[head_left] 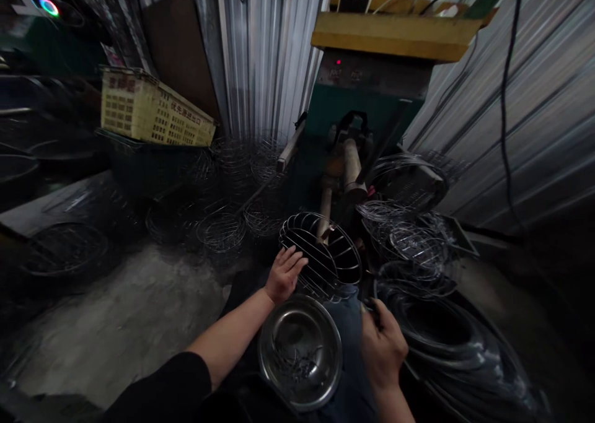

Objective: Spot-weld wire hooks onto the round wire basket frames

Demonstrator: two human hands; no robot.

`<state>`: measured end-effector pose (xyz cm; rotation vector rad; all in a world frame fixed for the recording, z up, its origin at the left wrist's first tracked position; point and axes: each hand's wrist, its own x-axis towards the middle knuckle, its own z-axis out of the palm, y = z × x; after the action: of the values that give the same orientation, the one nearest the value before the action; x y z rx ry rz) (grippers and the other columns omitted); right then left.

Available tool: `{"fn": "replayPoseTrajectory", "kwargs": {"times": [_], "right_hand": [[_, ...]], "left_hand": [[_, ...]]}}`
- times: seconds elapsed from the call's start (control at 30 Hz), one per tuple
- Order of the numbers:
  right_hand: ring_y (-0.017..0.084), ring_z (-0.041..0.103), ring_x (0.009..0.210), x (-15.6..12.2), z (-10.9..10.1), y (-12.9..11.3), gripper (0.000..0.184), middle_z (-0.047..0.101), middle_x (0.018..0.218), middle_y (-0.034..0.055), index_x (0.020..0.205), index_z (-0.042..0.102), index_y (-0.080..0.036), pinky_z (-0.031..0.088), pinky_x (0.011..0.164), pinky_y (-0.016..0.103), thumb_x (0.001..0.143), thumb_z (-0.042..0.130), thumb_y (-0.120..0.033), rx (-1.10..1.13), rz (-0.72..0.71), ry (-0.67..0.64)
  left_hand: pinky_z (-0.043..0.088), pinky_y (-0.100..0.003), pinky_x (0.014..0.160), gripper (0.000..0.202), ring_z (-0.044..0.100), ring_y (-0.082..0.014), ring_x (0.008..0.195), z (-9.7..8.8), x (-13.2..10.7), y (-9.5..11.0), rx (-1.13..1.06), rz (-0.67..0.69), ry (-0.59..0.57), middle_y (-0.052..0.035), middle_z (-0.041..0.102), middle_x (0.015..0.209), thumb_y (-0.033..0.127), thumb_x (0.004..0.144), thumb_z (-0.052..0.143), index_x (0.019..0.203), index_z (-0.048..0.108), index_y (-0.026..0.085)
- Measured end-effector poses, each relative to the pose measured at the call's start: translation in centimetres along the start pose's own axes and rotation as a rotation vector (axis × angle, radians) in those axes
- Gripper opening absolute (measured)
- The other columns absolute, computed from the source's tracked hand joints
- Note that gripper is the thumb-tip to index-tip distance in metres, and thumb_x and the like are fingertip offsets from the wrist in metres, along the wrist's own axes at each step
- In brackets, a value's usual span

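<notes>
A round wire basket (352,249) stands tilted in front of me, its curved ribs and straight bars against the machine's lower electrode arm (325,215). My left hand (282,275) holds the basket at its near left side, fingers laid over the wires and thumb out of sight. To the right, my right hand (383,342) is closed around a dark, slim thing that I cannot make out. Between my forearms a shiny metal bowl (274,355) rests on my lap, with small bent wire pieces (297,362) in its bottom.
A green machine (307,163) with a yellow tray (385,34) on top stands ahead. Wire coils (465,355) and wire baskets (416,243) lie right. More wire racks (220,231) are piled left, near a yellow crate (155,110). A black cable (504,113) hangs at right.
</notes>
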<state>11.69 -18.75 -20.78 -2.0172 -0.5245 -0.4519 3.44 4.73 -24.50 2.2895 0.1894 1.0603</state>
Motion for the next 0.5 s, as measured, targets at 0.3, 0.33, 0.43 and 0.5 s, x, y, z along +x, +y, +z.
{"fn": "replayPoseTrajectory", "kwargs": {"times": [0.3,0.33,0.43,0.5], "right_hand": [[0.027,0.067,0.099,1.5,4.3,-10.2,0.037,0.067,0.114,0.0201,0.119,0.061,-0.010,0.057,0.079,0.037,0.092,0.038,-0.018,-0.200,-0.497,-0.187],[0.027,0.068,0.098,1.5,5.0,-10.4,0.038,0.066,0.117,0.0216,0.121,0.060,-0.009,0.057,0.076,0.037,0.091,0.037,-0.017,-0.247,-0.466,-0.198],[0.028,0.069,0.095,1.2,6.3,-10.5,0.039,0.064,0.120,0.0224,0.123,0.058,-0.008,0.058,0.070,0.035,0.090,0.037,-0.016,-0.309,-0.420,-0.227],[0.027,0.069,0.095,0.6,6.6,-10.9,0.039,0.065,0.119,0.0216,0.121,0.059,-0.008,0.057,0.070,0.034,0.091,0.036,-0.015,-0.300,-0.439,-0.230]], "left_hand": [[0.016,-0.050,0.117,0.046,0.041,-0.0244,0.136,-2.3,1.0,-0.7,0.039,0.081,-0.248,-0.0027,0.062,0.128,0.013,0.086,0.049,0.122,0.062,0.039],[0.017,-0.050,0.117,0.046,0.042,-0.0243,0.136,-2.6,1.0,-0.9,0.042,0.096,-0.265,-0.0025,0.062,0.129,0.013,0.087,0.049,0.122,0.062,0.039],[0.019,-0.048,0.116,0.047,0.043,-0.0244,0.135,-3.3,1.0,-1.3,0.060,0.112,-0.288,-0.0025,0.062,0.129,0.013,0.087,0.049,0.123,0.061,0.039],[0.019,-0.048,0.116,0.047,0.043,-0.0248,0.135,-3.6,0.9,-1.6,0.073,0.107,-0.283,-0.0026,0.062,0.128,0.013,0.087,0.048,0.124,0.061,0.039]]}}
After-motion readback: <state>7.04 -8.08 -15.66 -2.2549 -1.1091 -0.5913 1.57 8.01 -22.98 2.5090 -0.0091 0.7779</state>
